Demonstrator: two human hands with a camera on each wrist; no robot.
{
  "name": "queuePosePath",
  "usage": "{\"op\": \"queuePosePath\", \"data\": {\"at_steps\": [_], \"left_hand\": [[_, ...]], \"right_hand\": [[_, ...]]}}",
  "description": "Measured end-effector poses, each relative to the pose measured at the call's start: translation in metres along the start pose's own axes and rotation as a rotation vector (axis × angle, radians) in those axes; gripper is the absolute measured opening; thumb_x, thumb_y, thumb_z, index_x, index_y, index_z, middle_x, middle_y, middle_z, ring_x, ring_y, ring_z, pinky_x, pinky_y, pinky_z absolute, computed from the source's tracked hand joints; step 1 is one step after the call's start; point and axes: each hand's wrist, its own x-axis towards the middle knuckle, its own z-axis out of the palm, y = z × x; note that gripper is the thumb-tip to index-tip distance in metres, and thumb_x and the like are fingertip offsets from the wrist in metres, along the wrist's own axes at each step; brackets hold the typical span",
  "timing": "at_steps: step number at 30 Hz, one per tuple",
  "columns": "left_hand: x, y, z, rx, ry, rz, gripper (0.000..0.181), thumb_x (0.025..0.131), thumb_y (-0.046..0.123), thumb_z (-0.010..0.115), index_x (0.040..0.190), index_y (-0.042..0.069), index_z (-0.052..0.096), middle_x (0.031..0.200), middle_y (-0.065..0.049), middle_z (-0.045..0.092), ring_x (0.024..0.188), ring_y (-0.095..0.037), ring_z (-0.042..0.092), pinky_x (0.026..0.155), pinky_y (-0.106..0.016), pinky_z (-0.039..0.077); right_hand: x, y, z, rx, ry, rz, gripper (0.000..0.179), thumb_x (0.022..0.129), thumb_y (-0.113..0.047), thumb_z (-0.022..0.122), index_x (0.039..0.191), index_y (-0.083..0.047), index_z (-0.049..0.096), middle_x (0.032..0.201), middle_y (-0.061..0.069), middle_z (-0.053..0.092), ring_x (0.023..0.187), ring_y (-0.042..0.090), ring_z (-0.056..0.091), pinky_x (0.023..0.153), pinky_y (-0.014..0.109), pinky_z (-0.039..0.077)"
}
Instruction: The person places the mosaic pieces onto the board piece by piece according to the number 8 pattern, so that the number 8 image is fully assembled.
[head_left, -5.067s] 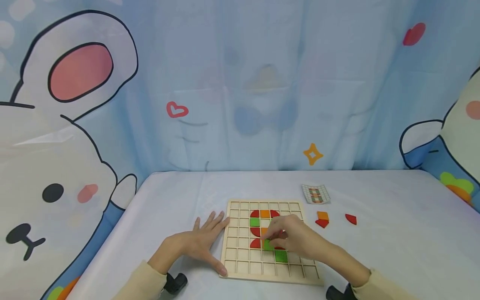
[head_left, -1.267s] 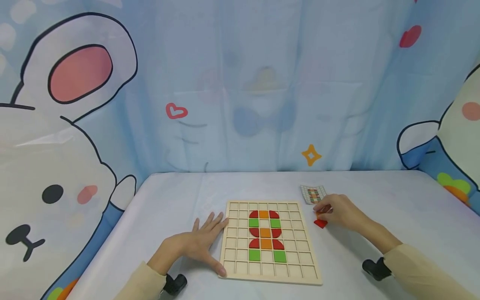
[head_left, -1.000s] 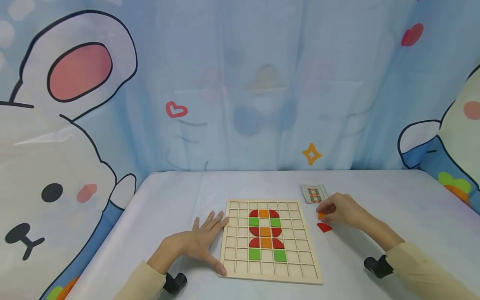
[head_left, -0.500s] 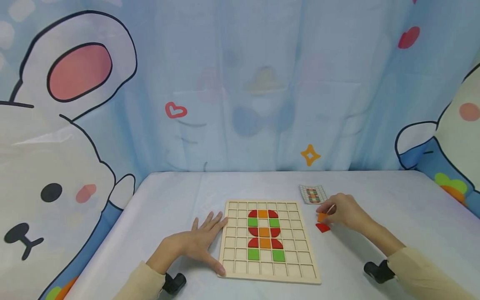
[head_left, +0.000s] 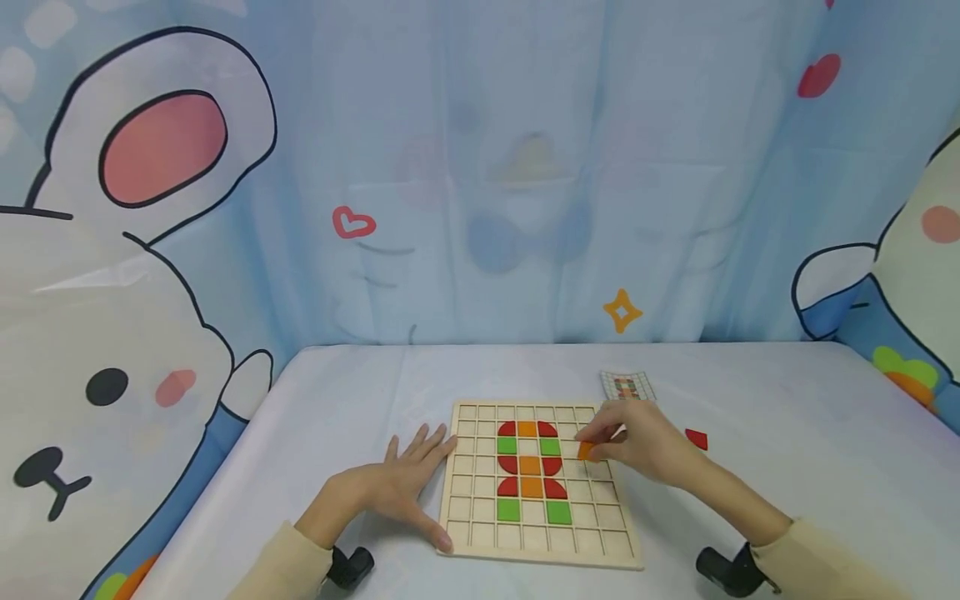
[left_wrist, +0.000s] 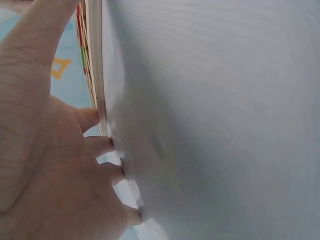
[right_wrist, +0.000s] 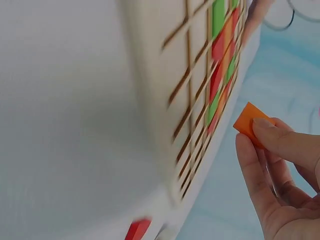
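Observation:
My right hand (head_left: pixel 637 437) pinches an orange square tile (head_left: pixel 585 451) between thumb and fingertips, over the right part of the wooden grid board (head_left: pixel 472 533). In the right wrist view the orange tile (right_wrist: pixel 250 120) is raised above the board surface. Red rounded-corner tiles (head_left: pixel 507 487), orange squares (head_left: pixel 528 466) and green squares (head_left: pixel 508 509) sit in the middle cells, with bare cells between the two green pairs. My left hand (head_left: pixel 401 487) lies spread at the board's left edge, thumb at the near corner and fingertips along the side.
A small printed card (head_left: pixel 630 385) with a coloured grid pattern lies behind the board's right corner, partly covered by my right hand. Beyond that hand a loose red tile (head_left: pixel 697 438) rests on the white tabletop (head_left: pixel 810 467). A patterned blue curtain (head_left: pixel 420 275) hangs behind the table.
Five seconds ago my right hand was at a green tile on the board. It then reached the loose tiles on the right, picked up the orange one and moved left. My left hand stayed put.

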Motion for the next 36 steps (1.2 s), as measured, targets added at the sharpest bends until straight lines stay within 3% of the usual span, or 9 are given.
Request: {"op": "queuePosePath", "data": {"at_steps": [7,17,36], "left_hand": [[0.0,0.002,0.001,0.007,0.004,-0.006,0.133,0.076,0.056,0.09,0.17,0.012,0.006,0.176,-0.014,-0.003,0.161,-0.035,-0.009,0.124,-0.068,-0.005],[-0.001,0.004,0.0,0.007,0.003,-0.023,0.132,0.076,0.056,0.09,0.17,0.012,0.007,0.176,-0.014,-0.003,0.161,-0.034,-0.01,0.124,-0.067,-0.005],[0.001,0.001,0.0,0.007,0.009,-0.011,0.133,0.076,0.057,0.091,0.17,0.012,0.008,0.176,-0.014,-0.003,0.161,-0.034,-0.01,0.123,-0.068,-0.005]], "right_hand": [[0.0,-0.034,0.032,0.147,-0.151,-0.039,0.015,0.085,0.0,0.084,0.097,-0.009,0.084,0.091,-0.008,0.072,0.085,0.006,0.064,0.074,0.022,0.06],[-0.007,-0.045,0.056,0.279,-0.267,-0.031,0.016,0.086,0.004,0.082,0.096,-0.008,0.084,0.087,-0.009,0.073,0.08,0.002,0.063,0.074,0.022,0.06],[-0.012,-0.053,0.067,0.175,-0.269,0.046,0.014,0.084,-0.001,0.086,0.094,-0.012,0.086,0.085,-0.012,0.067,0.081,0.005,0.058,0.074,0.021,0.054]]}}
